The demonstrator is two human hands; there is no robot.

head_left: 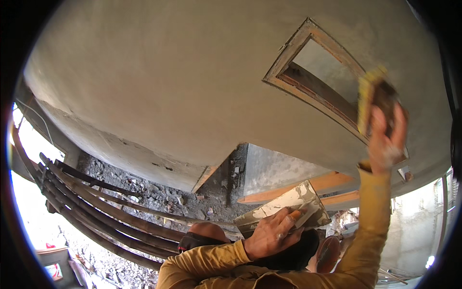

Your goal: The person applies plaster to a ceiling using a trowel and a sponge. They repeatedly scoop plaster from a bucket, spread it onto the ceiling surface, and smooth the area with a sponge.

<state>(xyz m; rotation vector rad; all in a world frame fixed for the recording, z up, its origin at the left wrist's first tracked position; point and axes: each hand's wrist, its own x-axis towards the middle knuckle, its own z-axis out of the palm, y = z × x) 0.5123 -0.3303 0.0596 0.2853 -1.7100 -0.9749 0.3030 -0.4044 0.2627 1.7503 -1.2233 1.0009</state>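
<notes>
My right hand (387,144) is raised at the right, fingers closed around a sponge float (369,98) with a yellow face and a dark back. Motion blurs the float, which is at the right side of a wood-framed opening (313,91) in the grey plastered wall (159,72); whether it touches the wall I cannot tell. Low in the middle, my left hand (275,233) is closed on a plastering trowel (301,195), a flat rectangular plate smeared with pale mortar. Its handle is mostly hidden by my fingers.
Several long poles (120,219) run side by side at the lower left. Below the wall lies rubble-strewn ground (192,204). A second, slanted opening with an orange-brown wooden edge (298,187) lies beyond the trowel. A reddish round container (328,253) is near my body.
</notes>
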